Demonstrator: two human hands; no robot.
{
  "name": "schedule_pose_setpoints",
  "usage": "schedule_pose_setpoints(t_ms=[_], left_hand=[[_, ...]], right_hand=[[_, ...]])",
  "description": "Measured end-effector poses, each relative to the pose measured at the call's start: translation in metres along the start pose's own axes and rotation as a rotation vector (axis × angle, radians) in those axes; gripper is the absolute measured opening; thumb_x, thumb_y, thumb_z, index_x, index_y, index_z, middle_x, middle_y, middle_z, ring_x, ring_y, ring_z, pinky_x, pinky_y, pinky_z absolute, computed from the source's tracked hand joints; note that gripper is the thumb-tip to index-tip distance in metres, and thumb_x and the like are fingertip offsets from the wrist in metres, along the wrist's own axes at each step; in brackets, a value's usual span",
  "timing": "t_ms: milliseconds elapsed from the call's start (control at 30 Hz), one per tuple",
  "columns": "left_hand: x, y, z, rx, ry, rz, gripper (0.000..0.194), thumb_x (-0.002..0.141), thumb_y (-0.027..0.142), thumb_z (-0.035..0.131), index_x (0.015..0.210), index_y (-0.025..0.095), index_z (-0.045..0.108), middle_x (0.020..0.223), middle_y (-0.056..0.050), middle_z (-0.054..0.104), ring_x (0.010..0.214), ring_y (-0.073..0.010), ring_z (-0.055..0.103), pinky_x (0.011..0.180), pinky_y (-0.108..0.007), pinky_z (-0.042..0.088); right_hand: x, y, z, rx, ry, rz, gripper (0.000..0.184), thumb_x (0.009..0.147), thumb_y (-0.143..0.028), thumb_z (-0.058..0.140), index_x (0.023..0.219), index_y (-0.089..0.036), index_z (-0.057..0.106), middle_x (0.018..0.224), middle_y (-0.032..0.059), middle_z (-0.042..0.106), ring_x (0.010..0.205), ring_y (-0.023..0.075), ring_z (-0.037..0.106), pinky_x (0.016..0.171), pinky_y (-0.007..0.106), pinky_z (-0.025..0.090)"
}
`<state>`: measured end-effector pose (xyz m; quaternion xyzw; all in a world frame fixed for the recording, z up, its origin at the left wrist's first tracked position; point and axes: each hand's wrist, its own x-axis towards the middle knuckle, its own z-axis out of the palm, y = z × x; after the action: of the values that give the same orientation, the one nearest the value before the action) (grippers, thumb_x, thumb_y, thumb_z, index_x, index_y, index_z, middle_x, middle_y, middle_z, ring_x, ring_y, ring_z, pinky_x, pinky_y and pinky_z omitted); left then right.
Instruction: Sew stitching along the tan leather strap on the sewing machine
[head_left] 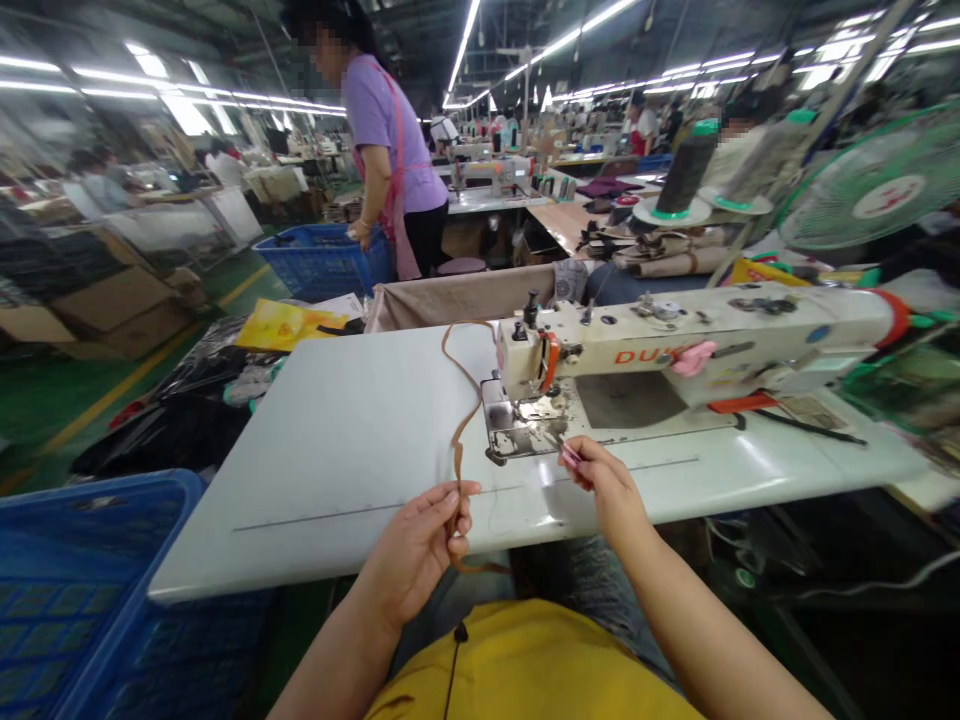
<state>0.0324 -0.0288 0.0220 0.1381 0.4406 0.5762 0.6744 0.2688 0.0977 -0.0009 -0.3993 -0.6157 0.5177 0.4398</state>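
The left grip (pixel 416 545) is closed on a brown strap (pixel 459 440) trailing across the white desk (pixel 322 480). The right grip (pixel 606 490) pinches a small pink piece (pixel 570 455) just before the sewing machine (pixel 675 355), with a blue basket (pixel 90 570) beside the desk.

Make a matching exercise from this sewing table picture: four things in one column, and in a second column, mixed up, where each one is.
Things:
1. brown strap
2. small pink tool
3. blue crate
4. sewing machine

Places:
A. bottom left, beside the table
B. pinched in the right hand
C. on the white table, at its far side
D. held in the left hand

Pairs: 1-D, 2-B, 3-A, 4-C
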Motion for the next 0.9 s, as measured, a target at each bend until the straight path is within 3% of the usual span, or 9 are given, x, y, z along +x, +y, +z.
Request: schedule_pose_setpoints(t_ms=[167,400,500,567,667,700,767,833,900], left_hand=[[0.005,-0.005,-0.005,0.013,0.069,0.033,0.047,0.069,0.034,0.098,0.105,0.011,0.08,0.086,-0.003,0.059,0.074,-0.0082,0.055,0.062,-0.016,0.051],[0.012,-0.012,-0.007,0.161,0.096,0.097,0.044,0.066,0.043,0.099,0.095,0.016,0.079,0.096,-0.005,0.068,0.09,-0.0151,0.064,0.091,-0.029,0.059],[0.015,-0.015,-0.011,0.316,0.115,0.1,0.053,0.063,0.051,0.098,0.098,0.016,0.08,0.1,-0.007,0.073,0.098,-0.0179,0.066,0.091,-0.025,0.058],[0.017,-0.018,-0.014,0.389,0.132,0.1,0.055,0.062,0.053,0.098,0.101,0.017,0.08,0.102,-0.007,0.075,0.098,-0.0184,0.067,0.088,-0.023,0.058],[0.023,-0.021,-0.013,0.4,0.151,0.089,0.055,0.06,0.051,0.099,0.097,0.016,0.08,0.098,-0.006,0.075,0.09,-0.02,0.068,0.082,-0.028,0.063],[0.025,-0.022,-0.009,0.395,0.153,0.078,0.055,0.058,0.051,0.099,0.096,0.016,0.08,0.097,-0.006,0.075,0.087,-0.0208,0.069,0.08,-0.03,0.065],[0.028,-0.02,0.002,0.392,0.141,0.059,0.055,0.055,0.05,0.1,0.093,0.016,0.08,0.098,-0.007,0.075,0.086,-0.0223,0.069,0.074,-0.033,0.067],[0.03,-0.017,0.017,0.384,0.119,0.048,0.054,0.051,0.047,0.101,0.091,0.017,0.079,0.101,-0.007,0.075,0.088,-0.0232,0.069,0.072,-0.033,0.067],[0.032,-0.014,0.031,0.358,0.1,0.023,0.055,0.046,0.042,0.103,0.089,0.018,0.079,0.101,-0.005,0.075,0.091,-0.0233,0.07,0.071,-0.028,0.065]], right_hand=[[0.015,-0.004,-0.041,0.116,0.329,-0.131,0.023,0.087,-0.04,0.066,0.1,-0.021,0.066,0.083,0.0003,0.063,0.072,0.0151,0.058,0.068,0.029,0.049],[0.049,-0.004,-0.086,0.099,0.417,-0.108,0.051,0.081,-0.062,0.078,0.107,-0.021,0.062,0.094,0.0044,0.072,0.073,0.0162,0.071,0.068,0.03,0.058],[0.051,0.004,-0.086,-0.048,0.361,-0.11,0.052,0.09,-0.07,0.06,0.101,-0.019,0.062,0.087,0.007,0.072,0.063,0.0164,0.07,0.06,0.03,0.057],[0.039,0.008,-0.075,-0.143,0.34,-0.131,0.05,0.097,-0.067,0.05,0.097,-0.019,0.062,0.079,0.0063,0.071,0.057,0.0165,0.066,0.054,0.03,0.054],[0.009,0.01,-0.046,-0.273,0.332,-0.178,0.033,0.097,-0.051,0.06,0.093,-0.02,0.067,0.074,0.0041,0.07,0.066,0.0181,0.068,0.063,0.031,0.056],[-0.001,0.009,-0.034,-0.336,0.293,-0.233,0.024,0.097,-0.043,0.064,0.095,-0.02,0.07,0.082,0.005,0.073,0.075,0.0182,0.069,0.073,0.031,0.058],[-0.019,0.003,-0.013,-0.62,0.112,-0.565,0.02,0.103,-0.028,0.056,0.114,-0.02,0.071,0.102,0.0079,0.075,0.092,0.0173,0.07,0.085,0.031,0.056],[-0.03,-0.004,0.003,-0.851,-0.056,-0.885,0.026,0.105,-0.023,0.055,0.128,-0.024,0.068,0.12,0.0067,0.073,0.101,0.0152,0.068,0.088,0.029,0.054],[-0.034,-0.009,0.012,-0.983,-0.159,-1.122,0.027,0.106,-0.026,0.057,0.129,-0.03,0.07,0.13,0.0026,0.07,0.108,0.0137,0.066,0.086,0.028,0.052]])
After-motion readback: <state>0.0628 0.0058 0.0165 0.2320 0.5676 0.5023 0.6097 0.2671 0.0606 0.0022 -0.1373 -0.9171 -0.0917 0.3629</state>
